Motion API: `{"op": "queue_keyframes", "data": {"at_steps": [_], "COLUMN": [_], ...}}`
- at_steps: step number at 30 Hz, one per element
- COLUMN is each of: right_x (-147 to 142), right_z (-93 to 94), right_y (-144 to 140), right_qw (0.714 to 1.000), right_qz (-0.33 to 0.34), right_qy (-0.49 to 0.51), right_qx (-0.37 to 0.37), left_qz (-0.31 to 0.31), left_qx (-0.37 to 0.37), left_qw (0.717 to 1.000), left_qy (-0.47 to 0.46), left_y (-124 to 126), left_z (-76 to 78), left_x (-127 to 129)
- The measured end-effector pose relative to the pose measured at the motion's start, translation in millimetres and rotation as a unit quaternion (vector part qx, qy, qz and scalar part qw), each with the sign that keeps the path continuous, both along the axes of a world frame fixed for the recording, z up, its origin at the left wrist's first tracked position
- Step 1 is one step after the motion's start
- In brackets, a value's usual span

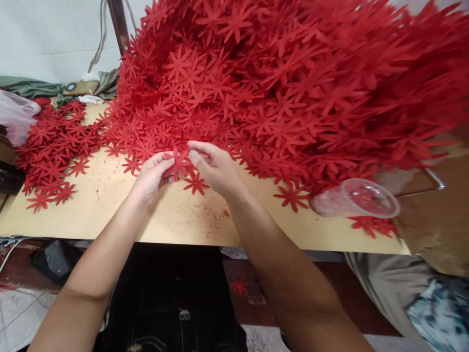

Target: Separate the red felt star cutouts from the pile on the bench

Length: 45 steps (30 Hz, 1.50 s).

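Observation:
Over the front half of the table, a red flower cutout [179, 164] with several narrow petals is pinched between the thumb and fingers of my left hand [152, 175]. My right hand [214, 168] meets it from the other side, thumb and forefinger close together at a petal's edge; the exact contact is hard to make out. Just below the hands, a loose red flower [196, 183] lies on the tabletop. Behind them rises a tall heap of the same red flowers [220, 93].
A smaller pile of red flowers [54, 142] lies at left, beside a white plastic bag [16, 115]. On the right, a clear plastic cup [335, 201] rests on its side near a cardboard box [436, 210]. Red crumbs dot the wooden table [110, 215]. One flower [239, 285] lies below the table.

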State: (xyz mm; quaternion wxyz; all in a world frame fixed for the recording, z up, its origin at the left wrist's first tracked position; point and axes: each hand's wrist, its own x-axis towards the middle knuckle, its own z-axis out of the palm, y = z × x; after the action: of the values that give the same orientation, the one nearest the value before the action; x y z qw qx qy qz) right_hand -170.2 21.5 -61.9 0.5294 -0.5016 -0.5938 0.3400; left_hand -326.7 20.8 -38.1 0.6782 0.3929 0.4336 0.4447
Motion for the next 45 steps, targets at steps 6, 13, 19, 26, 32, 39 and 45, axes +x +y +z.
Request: {"op": "queue_keyframes", "data": {"at_steps": [6,13,19,26,32,39,45], "right_x": [-22,-24,-7,0,-11,2,2], "right_z": [2.5,2.6,-5.0,3.2,7.9,-5.9,0.6], "right_y": [-19,-16,-6,-13,-19,-20,-21], "right_qw": [0.982,0.979,0.978,0.987,0.993,0.988,0.976], "right_qz": [0.096,0.104,-0.028,-0.063,0.03,0.069,0.058], "right_qy": [0.139,0.164,0.193,0.135,0.1,0.128,0.187], "right_qx": [-0.084,-0.062,-0.077,-0.063,-0.06,-0.056,-0.094], "left_qz": [0.005,0.021,-0.024,0.136,-0.031,0.097,0.038], "left_qx": [0.052,0.065,0.105,0.315,0.223,0.12,0.088], "left_qw": [0.998,0.995,0.989,0.876,0.956,0.985,0.993], "left_qy": [0.032,0.077,0.106,0.339,0.189,0.072,0.063], "left_y": [1,-1,6,24,6,18,12], "left_z": [-10.4,-10.6,-16.9,-11.4,-6.9,-1.0,-0.1], "left_x": [6,10,-1,-15,11,1,1]}}
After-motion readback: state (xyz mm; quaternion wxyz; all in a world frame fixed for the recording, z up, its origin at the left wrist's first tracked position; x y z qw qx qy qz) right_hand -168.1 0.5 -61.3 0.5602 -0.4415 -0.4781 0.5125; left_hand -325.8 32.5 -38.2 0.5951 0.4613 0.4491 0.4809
